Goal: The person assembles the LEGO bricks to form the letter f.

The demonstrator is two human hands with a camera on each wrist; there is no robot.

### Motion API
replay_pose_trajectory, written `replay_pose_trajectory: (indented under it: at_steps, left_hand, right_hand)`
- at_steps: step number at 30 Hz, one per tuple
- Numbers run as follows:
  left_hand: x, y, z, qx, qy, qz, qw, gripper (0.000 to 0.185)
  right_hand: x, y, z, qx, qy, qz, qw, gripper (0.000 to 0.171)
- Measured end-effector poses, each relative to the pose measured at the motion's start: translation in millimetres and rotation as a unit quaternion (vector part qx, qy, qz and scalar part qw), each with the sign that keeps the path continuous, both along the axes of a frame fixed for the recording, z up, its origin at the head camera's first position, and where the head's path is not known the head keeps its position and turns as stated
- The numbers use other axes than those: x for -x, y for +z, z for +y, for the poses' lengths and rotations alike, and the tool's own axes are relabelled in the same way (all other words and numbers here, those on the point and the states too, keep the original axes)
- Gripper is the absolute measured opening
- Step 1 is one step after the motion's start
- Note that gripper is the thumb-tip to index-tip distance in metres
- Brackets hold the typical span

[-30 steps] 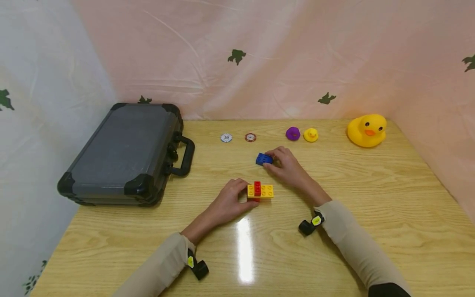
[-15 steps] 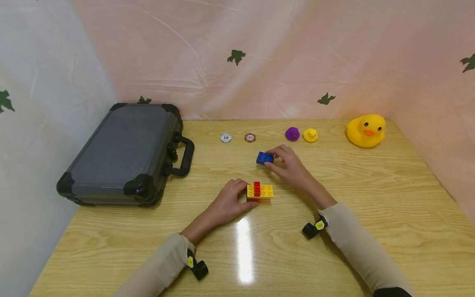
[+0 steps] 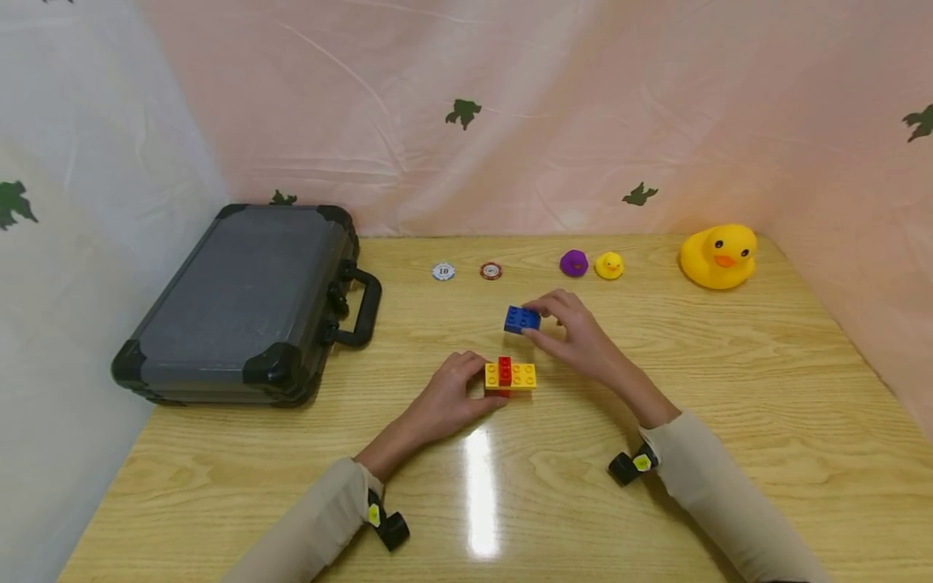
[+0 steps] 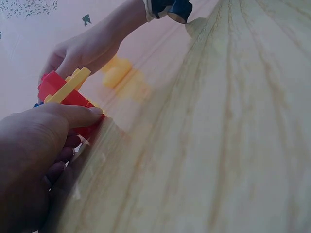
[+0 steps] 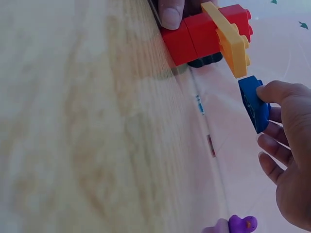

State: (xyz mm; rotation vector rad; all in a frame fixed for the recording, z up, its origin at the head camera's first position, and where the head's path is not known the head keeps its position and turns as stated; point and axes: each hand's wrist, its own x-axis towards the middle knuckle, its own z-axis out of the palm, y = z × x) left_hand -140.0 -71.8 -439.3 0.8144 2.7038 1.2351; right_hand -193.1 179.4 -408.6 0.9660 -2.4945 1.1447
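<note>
A small tower of red bricks [image 5: 187, 41] stands on the table, with a thin yellow brick [image 3: 524, 375] laid across it and one more red brick [image 3: 505, 370] on top. My left hand [image 3: 449, 398] grips the tower low down, its thumb pressed on a lower red brick in the left wrist view. Between thumb and fingers, my right hand [image 3: 583, 340] pinches a blue brick [image 3: 515, 319], studs up. In the right wrist view the blue brick is held off the table, close to the yellow brick's end but apart from it.
A grey case [image 3: 240, 291] with a black handle lies at the left. Along the back are a white chip [image 3: 443, 271], a red chip [image 3: 492, 271], a purple duck [image 3: 573, 263], a small yellow duck [image 3: 609, 265] and a large yellow duck [image 3: 717, 259].
My right hand has brought the blue brick slightly nearer to me and the tower, while its wrist swung right and back. The left hand and the tower have stayed still.
</note>
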Motion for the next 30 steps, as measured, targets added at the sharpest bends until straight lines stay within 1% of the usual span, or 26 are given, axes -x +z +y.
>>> replay_pose_trajectory:
  at_steps: [7, 12, 17, 24, 30]
  left_hand:
    - [0.0, -0.9, 0.3, 0.001, -0.002, 0.012, 0.9999, 0.035]
    - [0.0, -0.9, 0.0, 0.004, -0.001, 0.007, 1.0, 0.034]
    - [-0.1, 0.2, -0.4, 0.005, 0.0, 0.003, 1.0, 0.034]
    - [-0.2, 0.2, -0.7, 0.005, -0.001, -0.001, 1.0, 0.034]
    - [-0.7, 0.5, -0.6, 0.003, -0.002, 0.006, 1.0, 0.034]
  right_hand:
    - [-11.7, 5.8, 0.6, 0.003, 0.014, 0.013, 1.0, 0.035]
    - [-18.2, 8.7, -0.2, 0.006, 0.022, 0.004, 1.0, 0.035]
    - [-23.9, 11.4, -0.7, 0.011, 0.029, 0.006, 1.0, 0.035]
    - [-32.1, 14.2, -1.3, 0.009, 0.044, 0.019, 0.999, 0.036]
    - [-36.8, 14.0, 0.2, 0.012, 0.051, 0.033, 0.998, 0.037]
